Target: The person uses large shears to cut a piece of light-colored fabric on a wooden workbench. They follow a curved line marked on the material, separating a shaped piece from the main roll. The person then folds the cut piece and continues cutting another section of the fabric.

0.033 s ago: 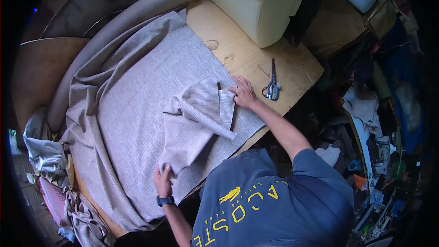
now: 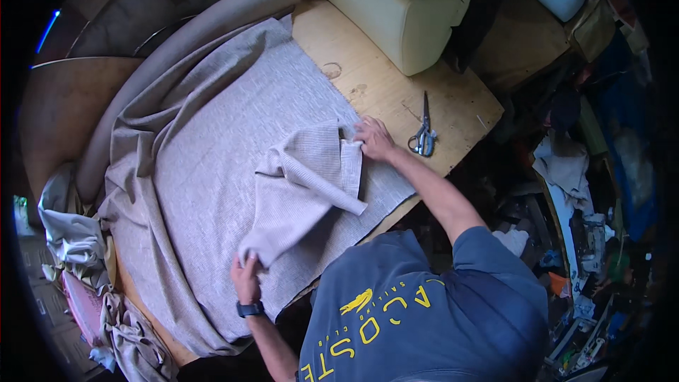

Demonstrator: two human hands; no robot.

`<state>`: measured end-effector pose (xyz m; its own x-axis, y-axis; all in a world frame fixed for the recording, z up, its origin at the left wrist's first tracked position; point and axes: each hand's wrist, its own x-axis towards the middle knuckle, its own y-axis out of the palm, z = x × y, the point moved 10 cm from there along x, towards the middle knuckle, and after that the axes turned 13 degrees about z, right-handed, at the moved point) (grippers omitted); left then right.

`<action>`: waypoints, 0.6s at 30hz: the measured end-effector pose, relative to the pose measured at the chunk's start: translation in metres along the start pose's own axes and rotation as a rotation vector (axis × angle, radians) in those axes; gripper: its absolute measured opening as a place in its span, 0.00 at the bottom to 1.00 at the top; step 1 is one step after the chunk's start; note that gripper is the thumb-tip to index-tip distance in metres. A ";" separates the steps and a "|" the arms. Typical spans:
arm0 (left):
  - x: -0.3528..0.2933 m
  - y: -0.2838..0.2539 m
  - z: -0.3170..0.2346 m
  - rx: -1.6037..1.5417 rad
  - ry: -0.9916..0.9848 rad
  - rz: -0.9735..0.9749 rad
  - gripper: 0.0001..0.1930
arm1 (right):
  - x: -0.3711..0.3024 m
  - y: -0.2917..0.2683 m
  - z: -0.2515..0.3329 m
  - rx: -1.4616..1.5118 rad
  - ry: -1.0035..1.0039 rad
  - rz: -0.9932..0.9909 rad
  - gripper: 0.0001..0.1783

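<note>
A smaller ribbed grey-beige fabric piece [image 2: 300,191], partly folded over itself, lies on a large spread of grey fabric [image 2: 205,141]. My left hand [image 2: 245,279] pinches its near left corner, which is lifted a little into a rounded fold. At the piece's far right end, my right hand [image 2: 375,140] grips the narrow folded edge; the fingertips are partly hidden by the cloth. To the right of that hand, dark-handled scissors [image 2: 424,131] lie on the bare wood with the blades pointing away from me.
A thick fabric roll [image 2: 177,42] runs along the far left of the wooden table [image 2: 339,42]. Pale yellow upholstered furniture [image 2: 407,21] stands at the back. Bunched cloth [image 2: 134,339] hangs by the left edge. Tools and scraps clutter the right side beyond the table.
My left hand has moved slightly left and toward me, drawing the fabric corner with it. My right hand has stayed at nearly the same edge.
</note>
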<state>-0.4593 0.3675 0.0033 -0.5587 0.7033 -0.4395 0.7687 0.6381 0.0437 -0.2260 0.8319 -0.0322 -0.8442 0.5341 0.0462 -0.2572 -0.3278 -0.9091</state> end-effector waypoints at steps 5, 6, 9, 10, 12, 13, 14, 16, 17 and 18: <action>-0.051 -0.070 -0.126 -0.281 0.437 -0.192 0.21 | 0.117 -0.042 0.009 1.262 0.043 0.180 0.07; -0.070 -0.062 -0.148 -0.331 0.516 -0.291 0.24 | 0.126 -0.067 0.017 1.434 -0.054 0.003 0.09; -0.073 -0.068 -0.107 -0.289 0.336 -0.217 0.30 | 0.135 -0.052 0.064 1.881 -0.006 0.192 0.37; -0.069 -0.063 -0.089 -0.277 0.272 -0.223 0.31 | 0.131 -0.032 0.078 1.913 0.036 0.241 0.44; -0.064 -0.052 -0.026 -0.394 0.195 -0.275 0.31 | 0.106 0.026 0.115 1.958 0.115 0.538 0.51; -0.058 -0.038 0.005 -0.445 0.146 -0.238 0.31 | 0.093 0.040 0.138 2.007 -0.034 0.673 0.48; -0.052 -0.024 0.035 -0.498 0.096 -0.201 0.30 | 0.084 0.066 0.137 2.041 -0.074 0.757 0.43; -0.059 -0.006 0.089 -0.608 -0.043 -0.193 0.30 | 0.070 0.113 0.143 2.057 0.058 0.692 0.37; -0.066 0.008 0.090 -0.642 -0.077 -0.229 0.32 | 0.059 0.132 0.141 1.965 0.207 0.630 0.33; -0.073 0.022 0.090 -0.676 -0.111 -0.263 0.33 | 0.046 0.148 0.137 1.864 0.349 0.567 0.30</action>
<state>-0.3741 0.3020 -0.0443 -0.6363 0.4871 -0.5982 0.2335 0.8607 0.4525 -0.3668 0.7011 -0.1077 -0.9392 0.1200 -0.3217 -0.3226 -0.6290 0.7073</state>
